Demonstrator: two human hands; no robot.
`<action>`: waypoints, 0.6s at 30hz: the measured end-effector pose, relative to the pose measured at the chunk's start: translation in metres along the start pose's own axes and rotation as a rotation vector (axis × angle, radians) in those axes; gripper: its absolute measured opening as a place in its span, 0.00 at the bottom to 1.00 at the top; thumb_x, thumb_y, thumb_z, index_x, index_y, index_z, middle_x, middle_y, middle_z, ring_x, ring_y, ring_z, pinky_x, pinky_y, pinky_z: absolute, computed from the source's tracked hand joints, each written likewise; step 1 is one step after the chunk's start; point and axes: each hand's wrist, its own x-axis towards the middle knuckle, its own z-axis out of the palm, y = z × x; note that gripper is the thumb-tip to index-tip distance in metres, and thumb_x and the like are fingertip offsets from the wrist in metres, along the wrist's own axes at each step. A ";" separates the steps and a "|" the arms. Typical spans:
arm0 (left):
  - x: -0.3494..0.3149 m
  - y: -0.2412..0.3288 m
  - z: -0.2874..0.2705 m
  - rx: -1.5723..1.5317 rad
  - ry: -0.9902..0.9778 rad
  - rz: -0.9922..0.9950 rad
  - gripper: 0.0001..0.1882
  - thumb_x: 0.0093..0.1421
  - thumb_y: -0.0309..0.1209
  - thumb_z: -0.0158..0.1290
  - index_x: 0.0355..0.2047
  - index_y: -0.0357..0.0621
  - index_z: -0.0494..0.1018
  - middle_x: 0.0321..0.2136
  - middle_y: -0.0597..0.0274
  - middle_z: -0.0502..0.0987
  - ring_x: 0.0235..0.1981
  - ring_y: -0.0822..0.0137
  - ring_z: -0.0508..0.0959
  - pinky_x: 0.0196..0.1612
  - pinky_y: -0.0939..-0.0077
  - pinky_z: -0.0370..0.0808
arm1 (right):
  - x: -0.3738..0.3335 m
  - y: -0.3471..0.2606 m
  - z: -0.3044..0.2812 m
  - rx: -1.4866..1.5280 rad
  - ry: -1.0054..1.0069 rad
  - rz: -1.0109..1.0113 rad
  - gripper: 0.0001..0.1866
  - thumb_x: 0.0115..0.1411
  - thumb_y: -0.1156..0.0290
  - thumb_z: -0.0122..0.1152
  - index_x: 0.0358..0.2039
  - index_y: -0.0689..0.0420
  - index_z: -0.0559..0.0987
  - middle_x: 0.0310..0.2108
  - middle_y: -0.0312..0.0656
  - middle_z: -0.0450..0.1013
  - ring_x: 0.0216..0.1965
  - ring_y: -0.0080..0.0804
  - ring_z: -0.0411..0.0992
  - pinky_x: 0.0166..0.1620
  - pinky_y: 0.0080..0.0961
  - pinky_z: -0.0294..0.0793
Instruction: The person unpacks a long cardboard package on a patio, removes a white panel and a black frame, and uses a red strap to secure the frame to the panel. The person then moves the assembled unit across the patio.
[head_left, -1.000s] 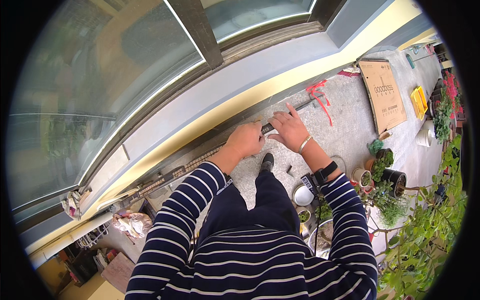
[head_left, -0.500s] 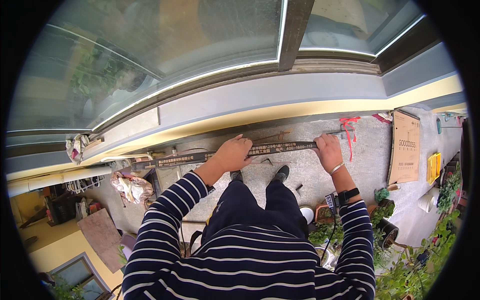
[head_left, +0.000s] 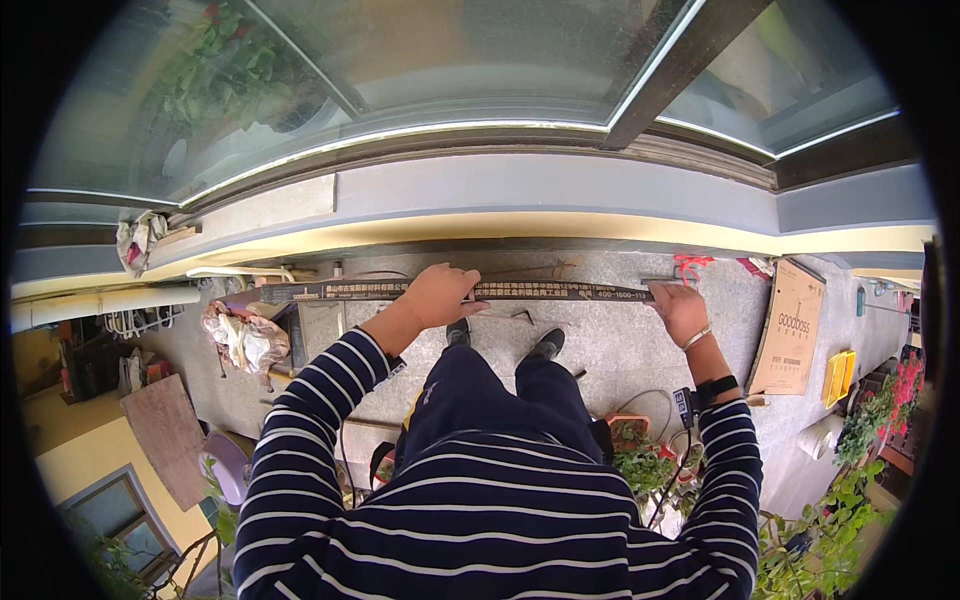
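A long, narrow, dark strip with pale print (head_left: 560, 291) stretches crosswise in front of me, above the floor and nearly level. My left hand (head_left: 440, 295) is closed round it near its middle, fingers over the top edge. At the strip's right end, my right hand (head_left: 682, 312) grips it between thumb and fingers. The strip's left part reaches well past my left hand, over a crumpled plastic-wrapped bundle (head_left: 245, 335). What the strip is made of, I cannot tell.
Ahead runs a grey ledge (head_left: 560, 185) under glass windows. A large cardboard sheet (head_left: 790, 330) leans at the right, beside a yellow crate (head_left: 838, 378). Red ribbon (head_left: 690, 266) lies by the wall. Potted plants (head_left: 650, 468) stand close at my right; a wooden board (head_left: 163, 440) is at the left.
The strip's left end has risen, so it now lies closer to level. Both hands keep their hold, and the whole view has shifted with my head.
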 end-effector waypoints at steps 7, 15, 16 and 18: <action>0.013 0.007 0.013 -0.106 -0.084 -0.060 0.24 0.56 0.53 0.58 0.29 0.43 0.74 0.26 0.56 0.80 0.33 0.50 0.80 0.39 0.56 0.75 | 0.000 0.010 -0.023 0.041 -0.212 0.009 0.17 0.56 0.64 0.64 0.44 0.56 0.77 0.34 0.45 0.77 0.35 0.46 0.76 0.37 0.40 0.75; 0.020 -0.001 -0.003 -0.113 -0.017 -0.077 0.23 0.52 0.47 0.63 0.38 0.39 0.76 0.35 0.54 0.78 0.43 0.50 0.78 0.45 0.57 0.74 | 0.038 -0.030 -0.007 0.176 -0.101 0.054 0.13 0.51 0.71 0.68 0.36 0.59 0.78 0.37 0.45 0.69 0.40 0.49 0.71 0.41 0.42 0.73; 0.016 -0.004 -0.003 -0.030 0.160 -0.046 0.24 0.50 0.44 0.64 0.40 0.39 0.76 0.37 0.54 0.77 0.45 0.50 0.76 0.46 0.58 0.73 | 0.043 -0.031 -0.006 0.114 -0.080 0.090 0.12 0.50 0.71 0.68 0.36 0.59 0.78 0.37 0.45 0.69 0.40 0.49 0.70 0.41 0.41 0.72; 0.008 -0.012 -0.001 0.075 0.345 -0.054 0.26 0.47 0.39 0.66 0.43 0.37 0.75 0.40 0.54 0.74 0.48 0.51 0.74 0.49 0.60 0.72 | 0.052 -0.030 -0.005 0.061 -0.024 0.114 0.12 0.49 0.72 0.68 0.35 0.59 0.79 0.36 0.45 0.69 0.40 0.48 0.70 0.43 0.41 0.71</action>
